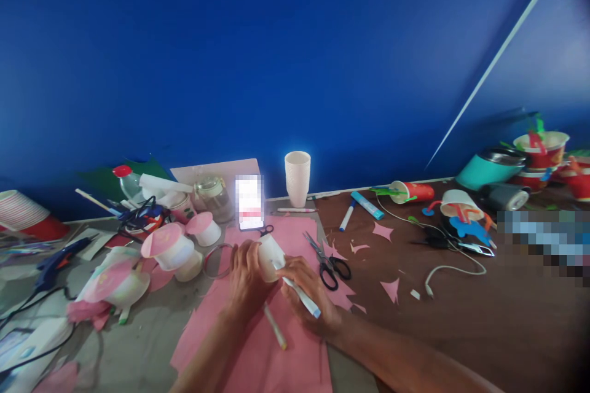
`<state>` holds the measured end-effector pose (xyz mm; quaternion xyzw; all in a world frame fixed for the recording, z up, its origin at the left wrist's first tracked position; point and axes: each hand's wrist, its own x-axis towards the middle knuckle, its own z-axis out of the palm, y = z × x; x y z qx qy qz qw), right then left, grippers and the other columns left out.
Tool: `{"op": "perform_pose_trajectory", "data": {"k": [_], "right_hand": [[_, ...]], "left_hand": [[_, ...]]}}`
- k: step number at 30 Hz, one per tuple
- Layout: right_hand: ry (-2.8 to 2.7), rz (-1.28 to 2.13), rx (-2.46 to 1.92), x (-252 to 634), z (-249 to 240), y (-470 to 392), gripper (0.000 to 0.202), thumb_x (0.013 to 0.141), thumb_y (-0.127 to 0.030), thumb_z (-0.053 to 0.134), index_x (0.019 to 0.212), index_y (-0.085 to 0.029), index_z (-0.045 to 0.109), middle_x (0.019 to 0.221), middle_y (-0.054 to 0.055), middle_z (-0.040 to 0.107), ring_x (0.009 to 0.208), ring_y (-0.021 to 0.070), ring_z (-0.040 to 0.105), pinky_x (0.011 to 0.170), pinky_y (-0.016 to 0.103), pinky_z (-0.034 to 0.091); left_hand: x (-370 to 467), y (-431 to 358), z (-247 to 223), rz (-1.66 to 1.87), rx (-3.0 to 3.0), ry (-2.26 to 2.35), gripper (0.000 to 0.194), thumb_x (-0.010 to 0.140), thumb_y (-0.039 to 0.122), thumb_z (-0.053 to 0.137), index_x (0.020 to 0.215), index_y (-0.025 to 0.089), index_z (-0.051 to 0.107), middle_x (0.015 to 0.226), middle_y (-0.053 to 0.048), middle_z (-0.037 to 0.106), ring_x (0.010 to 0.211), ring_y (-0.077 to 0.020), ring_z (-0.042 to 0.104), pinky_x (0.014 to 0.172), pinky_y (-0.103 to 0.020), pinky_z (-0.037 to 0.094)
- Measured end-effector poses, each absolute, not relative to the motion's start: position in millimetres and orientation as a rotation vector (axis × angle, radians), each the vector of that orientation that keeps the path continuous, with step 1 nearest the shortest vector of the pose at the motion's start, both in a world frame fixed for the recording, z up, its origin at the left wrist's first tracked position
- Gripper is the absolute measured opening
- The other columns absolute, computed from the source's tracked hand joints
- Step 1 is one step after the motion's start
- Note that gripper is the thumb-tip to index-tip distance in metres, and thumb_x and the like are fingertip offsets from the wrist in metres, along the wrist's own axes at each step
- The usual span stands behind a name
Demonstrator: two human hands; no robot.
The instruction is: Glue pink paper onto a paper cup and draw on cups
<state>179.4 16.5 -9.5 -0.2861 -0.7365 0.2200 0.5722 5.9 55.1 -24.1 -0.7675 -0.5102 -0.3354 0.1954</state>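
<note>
My left hand point(246, 276) is closed round a small white paper cup point(271, 256), tilted over pink paper point(271, 365). A white marker with a light blue end point(303, 298) is gripped in my right hand point(310, 296), its tip side at the cup's surface. Below the cup another marker with a yellowish end point(275, 326) lies on the pink paper. Black-handled scissors point(328, 267) lie open to the right of my right hand. Behind the cup a lit phone point(249, 202) stands upright, its screen blurred out.
A stack of white cups point(297, 178) stands by the blue wall. Pink-topped cups point(168, 247) and a glue gun point(50, 267) are on the left. Pink scraps point(391, 290), a glue stick point(367, 205), a white cable point(454, 265) and a teal container point(491, 167) lie to the right.
</note>
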Motion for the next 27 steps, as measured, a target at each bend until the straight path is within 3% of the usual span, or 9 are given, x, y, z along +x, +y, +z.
{"op": "perform_pose_trajectory", "data": {"k": [12,18,23,27], "right_hand": [[-1.759,0.518,-0.610,176.9,-13.2,19.9,0.018,0.097,-0.023,0.050,0.107,-0.026,0.065,0.085,0.004,0.067,0.088,0.0230,0.063,0.095,0.048,0.055],[-1.695,0.474,-0.687,181.1,-11.6,19.4,0.021,0.101,-0.023,0.049,0.117,-0.025,0.062,0.098,0.008,0.069,0.099,0.0248,0.064,0.087,0.043,0.058],[-1.706,0.530,-0.702,181.3,-10.9,20.3,0.019,0.099,-0.023,0.050,0.112,-0.025,0.063,0.094,0.007,0.068,0.093,0.0249,0.064,0.082,0.043,0.058],[-1.749,0.564,-0.641,180.9,-8.5,19.7,0.019,0.097,-0.021,0.049,0.107,-0.027,0.064,0.086,0.005,0.067,0.088,0.0243,0.063,0.086,0.047,0.057]], "left_hand": [[6.0,51.8,-21.4,-0.891,-2.175,-1.465,0.054,0.078,0.017,0.063,0.127,0.013,0.041,0.113,-0.017,0.059,0.106,-0.0353,0.062,0.094,-0.055,0.057],[7.7,51.8,-21.1,-0.926,-2.156,-1.446,0.053,0.077,0.017,0.061,0.126,0.012,0.041,0.112,-0.018,0.059,0.104,-0.0357,0.062,0.093,-0.055,0.057],[8.0,51.8,-20.8,-0.938,-2.149,-1.453,0.053,0.078,0.018,0.061,0.126,0.014,0.041,0.112,-0.018,0.060,0.104,-0.0358,0.063,0.092,-0.056,0.057],[6.6,52.0,-21.0,-0.931,-2.172,-1.465,0.056,0.077,0.024,0.064,0.126,0.014,0.042,0.112,-0.018,0.060,0.104,-0.0360,0.063,0.090,-0.055,0.058]]}}
